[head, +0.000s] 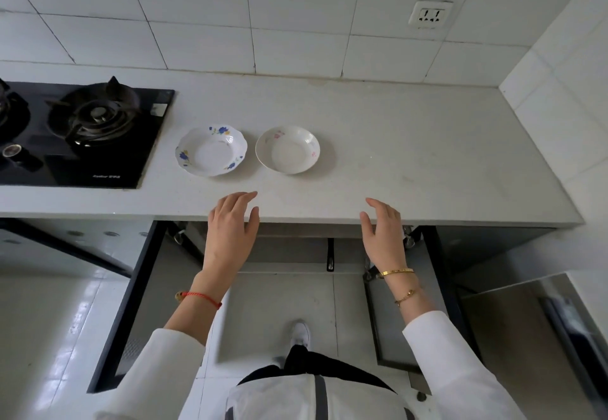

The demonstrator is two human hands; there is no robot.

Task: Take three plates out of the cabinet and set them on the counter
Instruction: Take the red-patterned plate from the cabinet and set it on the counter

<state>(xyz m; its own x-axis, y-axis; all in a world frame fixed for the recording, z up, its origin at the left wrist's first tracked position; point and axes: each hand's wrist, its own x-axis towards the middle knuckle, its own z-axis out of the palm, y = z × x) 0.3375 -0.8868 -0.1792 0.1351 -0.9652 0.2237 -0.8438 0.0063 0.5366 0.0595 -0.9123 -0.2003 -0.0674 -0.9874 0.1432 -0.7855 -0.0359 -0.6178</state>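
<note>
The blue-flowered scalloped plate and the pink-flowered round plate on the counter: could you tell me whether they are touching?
Apart. The head view shows a clear strip of bare white counter between the blue-flowered scalloped plate and the pink-flowered round plate.

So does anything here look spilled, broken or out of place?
Nothing stands out. Two plates, the blue-flowered plate and the pink-flowered plate, sit upright and apart on the counter. Both cabinet doors hang open below, and both hands are empty.
</note>
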